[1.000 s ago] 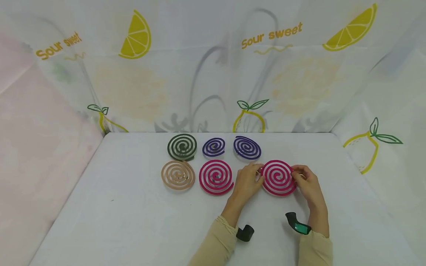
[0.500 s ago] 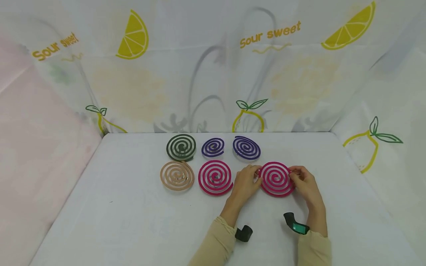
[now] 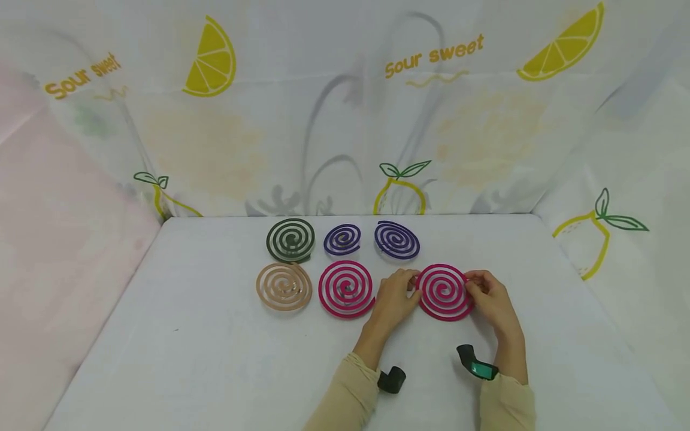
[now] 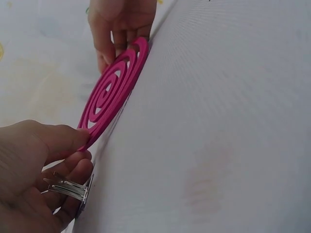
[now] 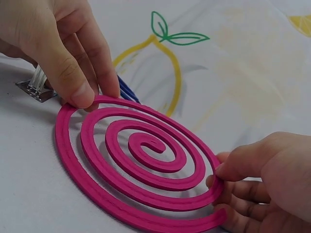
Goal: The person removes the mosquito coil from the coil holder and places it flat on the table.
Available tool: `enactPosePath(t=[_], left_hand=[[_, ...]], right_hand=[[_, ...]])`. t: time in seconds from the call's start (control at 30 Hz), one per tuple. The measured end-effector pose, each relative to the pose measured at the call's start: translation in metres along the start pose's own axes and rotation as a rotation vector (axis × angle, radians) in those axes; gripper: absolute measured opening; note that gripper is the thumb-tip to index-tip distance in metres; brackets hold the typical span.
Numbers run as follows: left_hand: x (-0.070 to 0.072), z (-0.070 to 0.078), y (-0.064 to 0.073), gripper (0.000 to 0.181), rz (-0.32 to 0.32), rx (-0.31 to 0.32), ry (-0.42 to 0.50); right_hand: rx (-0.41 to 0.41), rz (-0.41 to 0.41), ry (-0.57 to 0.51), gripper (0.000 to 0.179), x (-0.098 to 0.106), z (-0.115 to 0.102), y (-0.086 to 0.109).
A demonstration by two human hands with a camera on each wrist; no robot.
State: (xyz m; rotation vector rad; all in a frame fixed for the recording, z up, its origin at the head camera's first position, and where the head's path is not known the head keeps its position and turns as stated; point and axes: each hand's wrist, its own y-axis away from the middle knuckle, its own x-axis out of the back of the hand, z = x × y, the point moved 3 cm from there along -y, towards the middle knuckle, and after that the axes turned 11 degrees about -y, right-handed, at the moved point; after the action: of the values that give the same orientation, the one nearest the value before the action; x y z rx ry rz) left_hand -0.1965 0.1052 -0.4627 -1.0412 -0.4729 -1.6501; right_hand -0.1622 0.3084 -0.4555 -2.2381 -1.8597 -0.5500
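A pink mosquito coil point(image 3: 443, 291) is held by its rim between both hands, at the right of the head view. The left hand point(image 3: 396, 299) pinches its left edge, thumb on top. At the opposite edge, the right hand point(image 3: 493, 302) pinches the rim with thumb and fingers. In the left wrist view the coil point(image 4: 102, 97) is tilted close over the white table. A small metal coil stand point(image 4: 70, 188) shows by the left hand's curled lower fingers, its flat base toward the table; the right wrist view shows the same stand point(image 5: 36, 86) beside that hand.
Left of the hands, another pink coil point(image 3: 345, 264) and a tan coil point(image 3: 283, 286) sit over metal stands. Behind them are a dark green coil point(image 3: 291, 239) and two purple coils point(image 3: 342, 240) point(image 3: 397, 240). A lemon-print cloth point(image 3: 302, 149) backs the white table point(image 3: 205, 359).
The whole head view has drifted slightly left. Both hands keep their pinch on the pink mosquito coil, which has barely moved against the table.
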Motion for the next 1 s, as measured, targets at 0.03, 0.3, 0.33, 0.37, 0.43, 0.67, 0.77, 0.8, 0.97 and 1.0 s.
enactPosePath(t=[0.03, 0.3, 0.33, 0.37, 0.43, 0.67, 0.77, 0.8, 0.97, 1.0], left_hand=[[-0.0004, -0.0007, -0.0004, 0.035, 0.0, 0.001, 0.003], [0.0002, -0.0017, -0.0007, 0.034, 0.01, -0.011, -0.003], [0.0001, -0.0017, -0.0004, 0.034, 0.012, -0.014, -0.003], [0.0, -0.0017, -0.0003, 0.034, 0.021, -0.019, -0.005], [-0.0001, -0.0013, 0.0004, 0.034, 0.038, -0.033, -0.015], [-0.0027, -0.0015, 0.0002, 0.035, 0.029, -0.029, -0.03], [-0.0043, -0.0022, -0.0002, 0.036, 0.012, -0.017, -0.044], [-0.0042, -0.0021, -0.0002, 0.036, 0.006, -0.013, -0.046], [-0.0039, -0.0013, 0.0001, 0.036, -0.019, 0.005, -0.038], [-0.0035, -0.001, 0.0001, 0.036, -0.02, 0.005, -0.036]], right_hand=[[-0.001, -0.002, 0.006, 0.032, -0.0005, -0.0003, -0.0002], [-0.015, -0.003, 0.042, 0.031, -0.0032, -0.0035, -0.0029], [-0.018, -0.003, 0.048, 0.032, -0.0034, -0.004, -0.0028], [-0.023, -0.002, 0.052, 0.032, -0.0036, -0.0044, -0.0026], [-0.03, -0.004, 0.059, 0.032, -0.0038, -0.0049, -0.0024], [-0.06, -0.007, 0.08, 0.035, -0.0043, -0.0045, -0.0013], [-0.08, -0.017, 0.097, 0.036, -0.0045, -0.0046, -0.0008], [-0.087, -0.021, 0.1, 0.037, -0.0047, -0.005, -0.0007], [-0.104, -0.036, 0.115, 0.038, -0.006, -0.0068, -0.0007], [-0.105, -0.033, 0.116, 0.038, -0.006, -0.0072, -0.0009]])
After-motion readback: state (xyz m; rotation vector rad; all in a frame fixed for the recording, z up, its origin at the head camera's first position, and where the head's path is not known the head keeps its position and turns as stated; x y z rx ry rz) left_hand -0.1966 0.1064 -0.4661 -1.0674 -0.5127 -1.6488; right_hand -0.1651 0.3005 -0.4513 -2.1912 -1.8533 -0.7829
